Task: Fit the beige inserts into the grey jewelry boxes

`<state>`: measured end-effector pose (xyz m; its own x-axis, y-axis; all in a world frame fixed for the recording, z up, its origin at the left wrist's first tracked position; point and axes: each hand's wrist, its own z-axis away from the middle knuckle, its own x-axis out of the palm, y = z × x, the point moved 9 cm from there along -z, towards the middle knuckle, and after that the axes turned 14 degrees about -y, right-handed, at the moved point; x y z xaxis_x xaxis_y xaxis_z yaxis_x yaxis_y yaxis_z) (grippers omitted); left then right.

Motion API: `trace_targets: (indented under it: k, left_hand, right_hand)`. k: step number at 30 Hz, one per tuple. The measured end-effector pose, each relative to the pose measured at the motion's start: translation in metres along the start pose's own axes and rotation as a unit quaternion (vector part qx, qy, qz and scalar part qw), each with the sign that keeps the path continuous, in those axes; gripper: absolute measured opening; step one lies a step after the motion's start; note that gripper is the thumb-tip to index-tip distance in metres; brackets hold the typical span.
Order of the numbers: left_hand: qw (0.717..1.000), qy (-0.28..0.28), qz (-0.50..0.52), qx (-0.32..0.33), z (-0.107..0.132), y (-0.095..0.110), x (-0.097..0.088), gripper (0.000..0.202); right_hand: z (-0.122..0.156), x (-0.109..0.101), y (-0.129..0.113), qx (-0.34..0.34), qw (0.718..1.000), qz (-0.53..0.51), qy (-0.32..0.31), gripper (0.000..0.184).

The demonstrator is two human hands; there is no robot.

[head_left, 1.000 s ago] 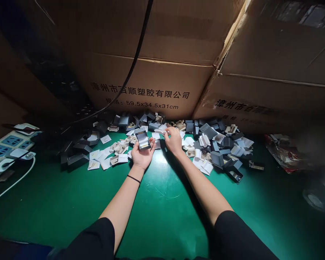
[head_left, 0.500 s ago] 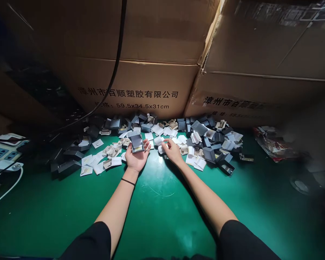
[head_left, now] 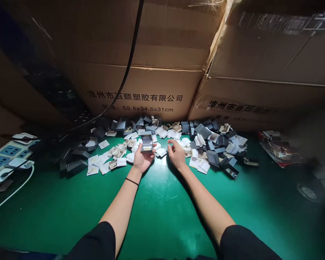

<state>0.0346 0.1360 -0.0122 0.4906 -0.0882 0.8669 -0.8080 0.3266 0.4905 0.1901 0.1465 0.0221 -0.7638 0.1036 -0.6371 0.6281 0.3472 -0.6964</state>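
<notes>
In my left hand lies a small dark grey box with its lid raised, the fingers curled round its side. Just to the right, my right hand hovers with thumb and forefinger apart and nothing between them. Between the two hands a white folded card piece rests on the green tabletop. More white card pieces and beige card inserts lie scattered to the left. At the right is a heap of dark grey boxes mixed with white pieces.
Large cardboard cartons stand along the back of the table. A black cable hangs in front of them. On the left sits a power strip with a white cord. A crumpled plastic packet lies at the right.
My right hand has let go of a white card piece, which now lies on the table. My left hand still holds the open box. The whole view has shifted slightly.
</notes>
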Motion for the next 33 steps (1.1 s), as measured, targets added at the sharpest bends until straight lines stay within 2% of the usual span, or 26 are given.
trace_targets:
  k: [2, 4, 6, 8, 12, 14, 18, 21, 23, 26, 28, 31, 33]
  left_hand:
    - [1.0, -0.003, -0.01, -0.013, 0.0, -0.005, 0.004, 0.051]
    - [1.0, -0.007, -0.007, 0.001, 0.003, 0.0, 0.009, 0.051]
    - [0.999, -0.011, 0.0, 0.046, 0.009, 0.019, 0.014, 0.051]
    - [0.993, -0.015, 0.014, 0.112, 0.02, 0.047, 0.017, 0.051]
    - [0.967, -0.04, 0.07, 0.241, 0.049, 0.1, 0.018, 0.052]
    - [0.957, -0.051, 0.091, 0.272, 0.062, 0.112, 0.017, 0.052]
    - [0.951, -0.035, 0.096, 0.294, 0.08, 0.113, 0.012, 0.05]
    - [0.935, -0.035, 0.106, 0.337, 0.089, 0.115, 0.01, 0.044]
    - [0.927, -0.037, 0.104, 0.359, 0.092, 0.116, 0.008, 0.04]
    - [0.933, -0.026, 0.092, 0.346, 0.088, 0.107, 0.009, 0.037]
    - [0.945, -0.018, 0.102, 0.309, 0.08, 0.091, 0.012, 0.038]
    - [0.967, -0.01, 0.135, 0.218, 0.064, 0.05, 0.02, 0.039]
    - [0.976, -0.02, 0.157, 0.146, 0.053, 0.018, 0.027, 0.039]
  right_hand:
    - [0.005, -0.004, -0.002, -0.004, 0.999, -0.002, 0.033, 0.027]
    - [0.008, 0.006, -0.007, -0.002, 1.0, -0.006, 0.027, 0.027]
    - [0.01, 0.028, -0.02, -0.013, 1.0, 0.003, -0.015, 0.026]
    - [0.011, 0.058, -0.046, -0.054, 0.995, 0.031, -0.08, 0.023]
    - [0.017, 0.123, -0.113, -0.198, 0.949, 0.118, -0.213, 0.015]
    - [0.016, 0.146, -0.136, -0.237, 0.927, 0.153, -0.247, 0.015]
    - [0.002, 0.162, -0.147, -0.188, 0.928, 0.201, -0.25, 0.02]
    - [0.003, 0.161, -0.151, -0.204, 0.925, 0.197, -0.254, 0.02]
    - [0.005, 0.152, -0.148, -0.202, 0.934, 0.16, -0.25, 0.02]
    - [0.001, 0.119, -0.12, -0.114, 0.973, -0.029, -0.196, 0.016]
    - [0.0, 0.09, -0.089, -0.038, 0.979, -0.147, -0.135, 0.015]
    - [0.006, 0.049, -0.041, 0.036, 0.971, -0.225, -0.068, 0.027]
    - [0.013, 0.03, -0.006, 0.096, 0.929, -0.355, -0.032, 0.03]
